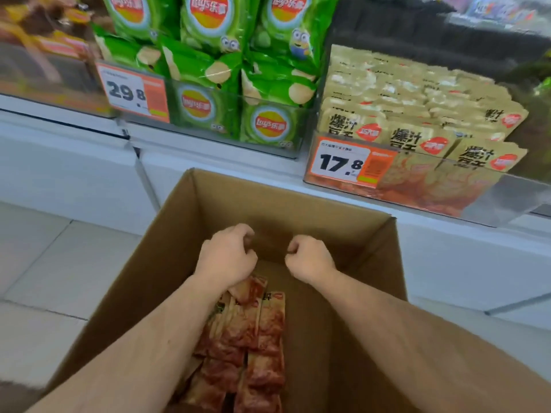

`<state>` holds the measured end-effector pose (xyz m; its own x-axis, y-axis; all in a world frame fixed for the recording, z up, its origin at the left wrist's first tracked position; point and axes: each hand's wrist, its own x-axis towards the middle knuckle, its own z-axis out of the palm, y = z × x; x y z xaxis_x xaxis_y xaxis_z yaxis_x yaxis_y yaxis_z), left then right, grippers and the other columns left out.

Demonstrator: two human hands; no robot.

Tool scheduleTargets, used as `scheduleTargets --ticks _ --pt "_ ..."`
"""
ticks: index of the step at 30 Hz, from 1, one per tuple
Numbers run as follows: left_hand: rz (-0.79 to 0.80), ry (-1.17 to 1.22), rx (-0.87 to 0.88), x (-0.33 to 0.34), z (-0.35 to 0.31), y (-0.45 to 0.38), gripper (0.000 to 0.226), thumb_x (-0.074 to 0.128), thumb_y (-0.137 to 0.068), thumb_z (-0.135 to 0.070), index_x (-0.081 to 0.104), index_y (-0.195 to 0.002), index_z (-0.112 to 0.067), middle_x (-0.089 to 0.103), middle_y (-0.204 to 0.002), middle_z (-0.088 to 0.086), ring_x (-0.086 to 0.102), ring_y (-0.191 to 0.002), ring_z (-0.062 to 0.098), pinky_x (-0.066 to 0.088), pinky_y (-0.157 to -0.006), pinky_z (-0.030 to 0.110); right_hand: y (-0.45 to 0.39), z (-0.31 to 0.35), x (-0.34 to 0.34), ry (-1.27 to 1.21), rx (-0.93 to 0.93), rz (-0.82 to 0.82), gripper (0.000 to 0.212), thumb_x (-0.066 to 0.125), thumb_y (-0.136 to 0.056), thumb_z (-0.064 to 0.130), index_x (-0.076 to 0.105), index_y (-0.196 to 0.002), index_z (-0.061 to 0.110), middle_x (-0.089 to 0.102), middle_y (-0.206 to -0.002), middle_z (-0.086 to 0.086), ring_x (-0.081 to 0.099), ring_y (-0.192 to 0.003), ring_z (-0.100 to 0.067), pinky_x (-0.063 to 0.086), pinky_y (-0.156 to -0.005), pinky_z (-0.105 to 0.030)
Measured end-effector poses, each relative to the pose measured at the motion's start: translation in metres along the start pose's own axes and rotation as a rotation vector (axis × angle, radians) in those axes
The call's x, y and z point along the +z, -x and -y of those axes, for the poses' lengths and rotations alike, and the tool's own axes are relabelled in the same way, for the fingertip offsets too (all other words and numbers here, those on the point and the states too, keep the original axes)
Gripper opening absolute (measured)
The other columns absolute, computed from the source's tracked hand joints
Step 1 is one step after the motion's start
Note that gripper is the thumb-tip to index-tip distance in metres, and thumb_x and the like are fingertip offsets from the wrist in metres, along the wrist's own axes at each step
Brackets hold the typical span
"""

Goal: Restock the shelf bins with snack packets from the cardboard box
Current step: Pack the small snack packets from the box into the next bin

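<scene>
Shop shelf bins (402, 201) stand at 12 o'clock beyond your cardboard box (298, 216).
Your left hand (226, 257) and right hand (310, 260) hover curled, holding nothing; the snack packets (256, 347) lie at 6 o'clock beneath them.

You can read "Lay's" on the green chip bags (205, 22), "29.8" on the left price tag (132, 92), and "17.8" on the right price tag (351, 163).

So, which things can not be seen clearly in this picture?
- Head view: the left hand and right hand show their backs, so any hold by the curled fingers is hidden.
- The snack packets in the cardboard box: the arms cover some, and the bottom edge cuts off others.
- The bin at top left: blurred.
- Small print on the price label: too small.
</scene>
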<state>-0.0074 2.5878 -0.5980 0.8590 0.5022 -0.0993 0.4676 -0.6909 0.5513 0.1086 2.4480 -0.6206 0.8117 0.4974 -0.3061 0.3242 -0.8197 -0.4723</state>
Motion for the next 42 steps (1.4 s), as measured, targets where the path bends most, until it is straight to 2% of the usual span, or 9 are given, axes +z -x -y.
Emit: scheduleTargets --ticks 8,12,16,24,28,32,36,38,42 --pt "0.148 0.2 -0.282 0.045 0.054 -0.015 0.027 0.059 -0.088 -0.021 0.061 -0.115 -0.024 0.061 -0.098 -0.012 0.061 -0.103 0.016 0.05 -0.09 0.03 -0.026 -0.048 0.122 0.025 0.477 0.382 0.047 0.06 -0.094 0.036 0.059 -0.129 0.004 0.06 -0.133 -0.013 0.057 -0.124 -0.028 0.047 -0.096 -0.029" --pt "0.204 0.257 -0.352 0.054 0.063 -0.016 0.024 0.062 -0.09 -0.021 0.061 -0.114 -0.022 0.061 -0.097 -0.01 0.06 -0.096 0.015 0.045 -0.078 0.025 -0.029 -0.061 0.158 -0.181 0.577 0.496 0.042 0.063 -0.093 0.023 0.059 -0.13 0.003 0.061 -0.132 -0.016 0.059 -0.121 -0.03 0.051 -0.073 -0.028" --pt "0.219 0.294 -0.411 0.057 0.069 -0.017 0.027 0.062 -0.089 -0.019 0.062 -0.116 -0.02 0.059 -0.092 -0.012 0.06 -0.094 0.015 0.043 -0.076 0.023 -0.03 -0.058 0.165 -0.075 0.653 0.232 0.043 0.075 -0.082 0.035 0.069 -0.115 0.008 0.067 -0.123 -0.01 0.064 -0.114 -0.025 0.053 -0.092 -0.03" --pt "0.249 0.493 -0.559 0.056 0.061 -0.01 0.035 0.062 -0.089 -0.021 0.059 -0.124 -0.015 0.067 -0.095 0.0 0.062 -0.082 0.019 0.046 -0.07 0.027 -0.024 -0.055 0.118 -0.678 0.79 -0.155 0.017 0.064 -0.089 0.014 0.062 -0.105 0.01 0.07 -0.105 -0.014 0.069 -0.09 -0.029 0.057 -0.071 -0.037" --pt "0.274 0.736 -0.68 0.051 0.056 -0.009 0.051 0.067 -0.09 -0.041 0.053 -0.132 -0.015 0.062 -0.114 0.0 0.06 -0.1 0.018 0.046 -0.088 0.032 -0.009 -0.016 0.096 -1.06 0.53 0.32 0.025 0.066 -0.089 0.004 0.064 -0.113 0.008 0.075 -0.1 -0.01 0.073 -0.088 -0.024 0.057 -0.07 -0.033" --pt "0.175 0.943 -0.729 0.05 0.061 -0.008 0.026 0.069 -0.089 -0.012 0.066 -0.115 -0.014 0.073 -0.102 0.005 0.07 -0.092 0.022 0.056 -0.081 0.036 -0.011 0.014 0.104 -1.116 0.318 0.593 0.033 0.063 -0.085 -0.002 0.066 -0.116 0.006 0.074 -0.105 -0.013 0.07 -0.1 -0.032 0.054 -0.092 -0.045" --pt "0.038 0.774 -0.77 0.046 0.078 -0.008 0.02 0.064 -0.087 -0.002 0.062 -0.085 -0.022 0.072 -0.098 0.006 0.069 -0.091 0.024 0.057 -0.086 0.041 -0.038 0.005 0.125 -0.86 0.463 0.352 0.026 0.054 -0.083 0.003 0.066 -0.106 0.008 0.068 -0.091 -0.009 0.063 -0.082 -0.024 0.049 -0.068 -0.033" --pt "0.017 0.707 -0.791 0.049 0.088 -0.006 0.021 0.063 -0.087 -0.003 0.062 -0.08 -0.023 0.072 -0.094 0.004 0.068 -0.091 0.024 0.057 -0.088 0.041 -0.054 -0.008 0.142 -0.499 0.46 0.182 0.025 0.058 -0.087 0.01 0.066 -0.111 0.007 0.069 -0.103 -0.011 0.064 -0.095 -0.028 0.052 -0.074 -0.032" --pt "0.026 0.66 -0.797 0.056 0.098 -0.009 0.021 0.063 -0.086 -0.004 0.061 -0.079 -0.024 0.072 -0.095 0.002 0.068 -0.093 0.023 0.056 -0.089 0.041 -0.068 -0.004 0.172 -0.061 0.271 0.261 0.036 0.066 -0.089 0.029 0.063 -0.117 0.007 0.067 -0.117 -0.012 0.063 -0.109 -0.032 0.052 -0.085 -0.032"
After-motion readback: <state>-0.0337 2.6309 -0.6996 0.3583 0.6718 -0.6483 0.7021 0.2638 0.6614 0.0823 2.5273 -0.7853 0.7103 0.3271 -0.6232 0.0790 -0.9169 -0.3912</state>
